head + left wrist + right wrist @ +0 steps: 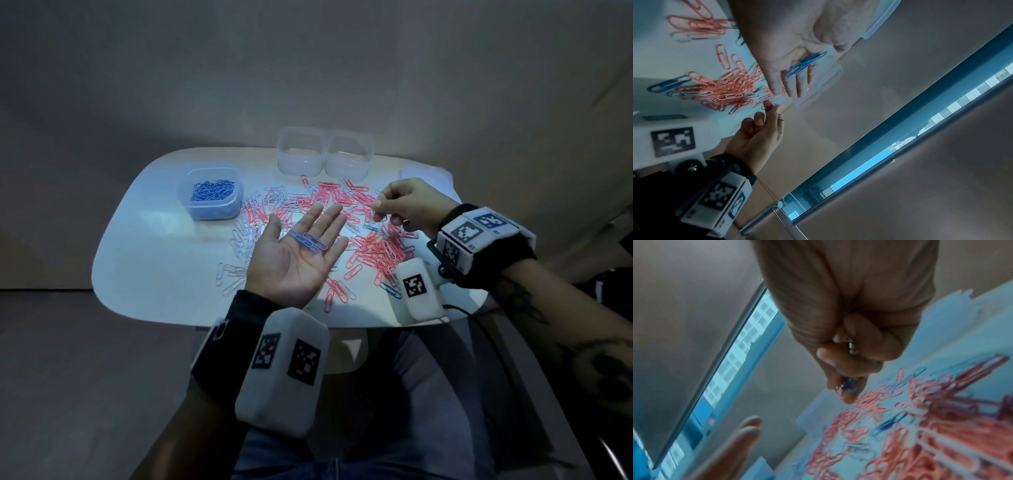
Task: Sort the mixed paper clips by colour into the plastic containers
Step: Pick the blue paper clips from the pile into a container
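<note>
My left hand lies palm up over the table with straight fingers, and a few blue paper clips rest on the palm. To its right, my right hand pinches one blue paper clip between thumb and fingertips just above the pile; the same clip shows in the left wrist view. Red and white clips lie scattered across the white table. A plastic container at the left holds blue clips. Two clear containers stand at the back.
A lone blue clip lies near the right wrist camera block at the table's front right. Another blue clip sits among the red ones. A clear lid lies at the back right. My legs are below the table's front edge.
</note>
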Demonstrator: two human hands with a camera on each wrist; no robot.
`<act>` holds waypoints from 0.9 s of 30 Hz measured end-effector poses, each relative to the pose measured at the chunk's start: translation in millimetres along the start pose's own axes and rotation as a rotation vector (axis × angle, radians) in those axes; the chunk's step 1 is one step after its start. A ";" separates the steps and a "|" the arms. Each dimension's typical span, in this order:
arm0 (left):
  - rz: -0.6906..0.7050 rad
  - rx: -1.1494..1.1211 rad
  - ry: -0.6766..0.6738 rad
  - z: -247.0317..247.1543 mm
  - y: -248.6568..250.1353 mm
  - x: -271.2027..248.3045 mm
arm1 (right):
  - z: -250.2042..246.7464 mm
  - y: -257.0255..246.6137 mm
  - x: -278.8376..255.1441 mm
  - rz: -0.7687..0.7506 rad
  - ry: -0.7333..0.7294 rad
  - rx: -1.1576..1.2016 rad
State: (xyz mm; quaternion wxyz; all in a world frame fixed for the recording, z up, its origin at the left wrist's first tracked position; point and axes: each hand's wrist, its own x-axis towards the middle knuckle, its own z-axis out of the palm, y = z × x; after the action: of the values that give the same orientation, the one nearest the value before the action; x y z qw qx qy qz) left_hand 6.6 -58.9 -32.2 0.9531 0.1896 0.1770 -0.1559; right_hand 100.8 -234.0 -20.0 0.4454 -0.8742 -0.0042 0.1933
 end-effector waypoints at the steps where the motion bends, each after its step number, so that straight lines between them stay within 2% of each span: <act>1: 0.002 -0.002 0.004 1.3 -0.2 -0.7 | -0.2 -0.6 -2.1 -0.020 0.011 0.047; 4: 0.022 -0.012 0.011 2.2 1.8 -2.1 | -0.2 -5.6 -10.0 -0.056 -0.008 0.174; 8: -0.005 0.040 0.034 3.9 1.1 -0.3 | 11.7 -24.4 -29.3 -0.057 -0.166 0.377; 11: -0.080 0.094 0.024 8.2 -4.0 0.8 | 24.3 -40.1 -46.1 -0.127 -0.263 0.282; 13: -0.104 0.097 -0.005 8.8 -5.0 -0.3 | 28.0 -46.3 -54.5 -0.225 -0.209 0.123; 15: -0.111 0.089 -0.058 5.6 -3.5 -1.4 | 24.9 -45.9 -53.2 -0.325 0.011 0.001; 17: -0.103 0.062 -0.070 2.3 -0.6 -1.9 | 14.6 -38.7 -43.9 -0.368 0.246 0.050; 18: -0.091 0.058 -0.063 0.6 0.6 -1.6 | 9.6 -33.2 -36.1 -0.352 0.293 0.074; 20: -0.069 0.088 -0.051 0.7 1.9 -2.1 | 2.3 -21.3 -21.5 -0.240 0.273 -0.092; 22: -0.053 0.136 -0.051 2.5 1.8 -2.9 | -0.6 -9.3 -10.3 -0.076 0.166 -0.358; 23: -0.044 0.158 -0.048 3.2 1.4 -3.5 | -0.5 -5.3 -8.0 -0.030 0.132 -0.418; 25: -0.035 0.181 -0.045 3.2 1.1 -4.2 | 0.9 -5.5 -9.3 -0.055 0.151 -0.363; 27: -0.030 0.182 -0.044 1.6 0.3 -3.0 | 9.2 -16.5 -19.5 -0.209 0.226 -0.193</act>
State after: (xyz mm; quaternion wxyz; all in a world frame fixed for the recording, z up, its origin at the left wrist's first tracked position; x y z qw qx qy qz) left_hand 4.6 -58.6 -29.6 0.9330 0.2695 0.1440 -0.1900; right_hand 82.3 -220.3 -5.5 0.3746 -0.9239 -0.0634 0.0450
